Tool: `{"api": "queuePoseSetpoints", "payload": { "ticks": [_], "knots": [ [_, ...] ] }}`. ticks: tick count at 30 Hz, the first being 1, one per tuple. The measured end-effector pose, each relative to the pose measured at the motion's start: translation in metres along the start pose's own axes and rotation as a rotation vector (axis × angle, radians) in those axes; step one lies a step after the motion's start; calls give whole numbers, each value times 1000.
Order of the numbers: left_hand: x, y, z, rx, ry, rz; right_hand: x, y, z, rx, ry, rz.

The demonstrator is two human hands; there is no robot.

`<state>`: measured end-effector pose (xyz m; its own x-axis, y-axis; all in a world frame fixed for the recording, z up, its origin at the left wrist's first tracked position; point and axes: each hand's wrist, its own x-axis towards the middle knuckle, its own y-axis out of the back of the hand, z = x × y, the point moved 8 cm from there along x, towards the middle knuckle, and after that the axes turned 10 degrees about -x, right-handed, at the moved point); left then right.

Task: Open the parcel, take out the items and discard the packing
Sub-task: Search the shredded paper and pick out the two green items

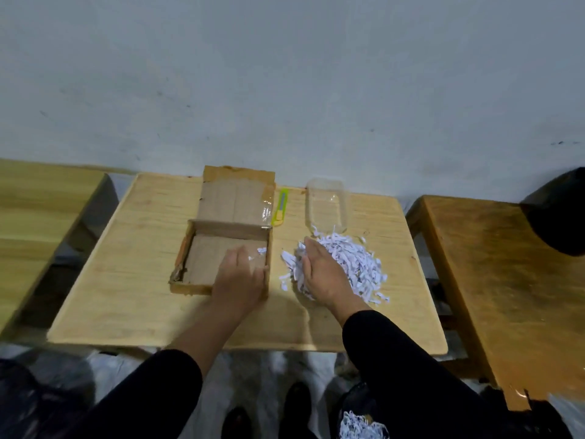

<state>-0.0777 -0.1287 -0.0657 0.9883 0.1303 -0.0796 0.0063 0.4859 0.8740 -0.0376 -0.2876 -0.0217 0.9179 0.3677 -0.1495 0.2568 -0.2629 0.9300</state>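
Observation:
An open cardboard box [202,261] lies on the small wooden table [133,280], its lid flap folded back toward the wall. My left hand [239,277] rests inside the box's right front corner, fingers near a few white paper shreds [261,250]. To the right, a heap of white shredded paper [351,264] lies on the table. My right hand [319,274] lies on the heap's left side, fingers curled into the shreds. A clear plastic container [326,204] lies on its side behind the heap.
A yellow-green utility knife [280,207] lies between the box flap and the container. Wooden tables stand at left [38,210] and right [493,274]. A black bag [364,426] holding white shreds sits on the floor below the table's front edge.

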Motion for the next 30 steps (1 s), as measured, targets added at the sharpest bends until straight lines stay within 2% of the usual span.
{"api": "queuePoseSetpoints", "payload": {
  "ticks": [2,6,9,12,16,20,25,27,30],
  "knots": [
    [-7,22,-30,-19,108,136,8,-14,-14,16,37,-19],
    [-18,50,-72,-126,303,257,24,-34,-41,17,139,-61],
    [-19,51,-97,-138,383,218,39,-40,-50,-6,207,-43],
    [-16,40,-115,-189,413,164,55,-49,-51,-12,219,-53],
    [-16,38,-114,-293,456,187,73,-49,-52,-46,272,-14],
    [-18,37,-115,-294,448,209,94,-38,-65,-189,451,60],
    [-19,38,-116,-272,486,241,114,-49,-87,-253,659,-92],
    [-18,39,-114,-259,478,250,119,-55,-89,-257,665,-164],
    [-17,41,-113,-313,500,257,126,-60,-90,-258,669,-188]
  ]
}}
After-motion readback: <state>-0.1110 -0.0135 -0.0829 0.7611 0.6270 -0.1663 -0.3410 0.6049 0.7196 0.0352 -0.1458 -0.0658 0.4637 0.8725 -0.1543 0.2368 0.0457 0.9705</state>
